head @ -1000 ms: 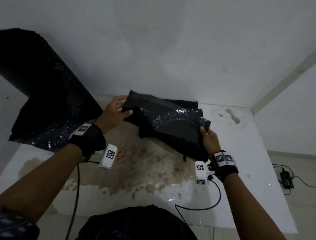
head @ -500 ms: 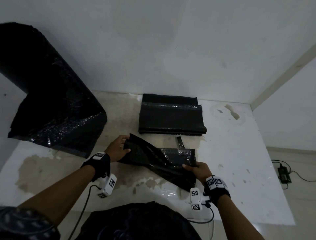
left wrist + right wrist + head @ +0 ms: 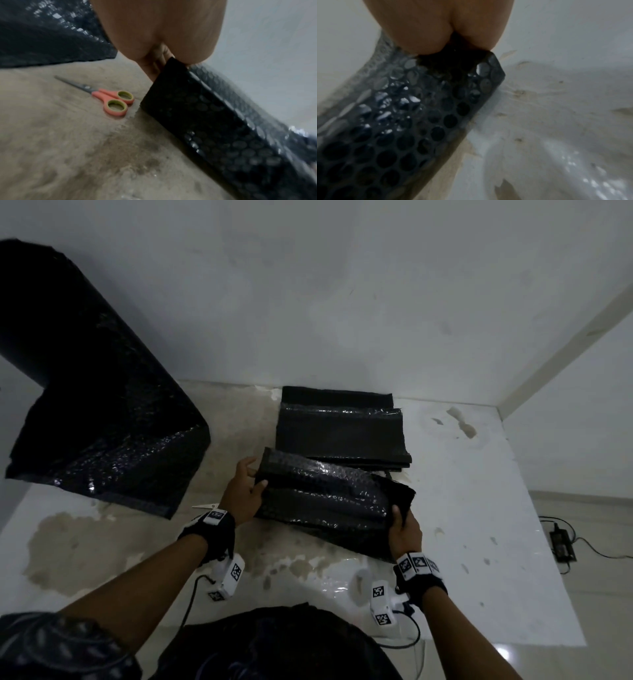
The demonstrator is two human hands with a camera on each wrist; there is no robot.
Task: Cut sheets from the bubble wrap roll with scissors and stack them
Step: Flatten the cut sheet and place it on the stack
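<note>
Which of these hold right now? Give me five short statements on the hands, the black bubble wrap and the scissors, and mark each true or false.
1. Both hands hold one cut sheet, the left hand at its left end and the right hand at its right end. True.
2. The scissors are in the left hand. False: they lie on the table, untouched.
3. A stack of sheets lies beyond the held sheet, near the wall. True.
4. The bubble wrap roll stands to the person's right. False: it is at the left.
5. The scissor handles are blue. False: they are orange-pink with yellow-green rings.
</note>
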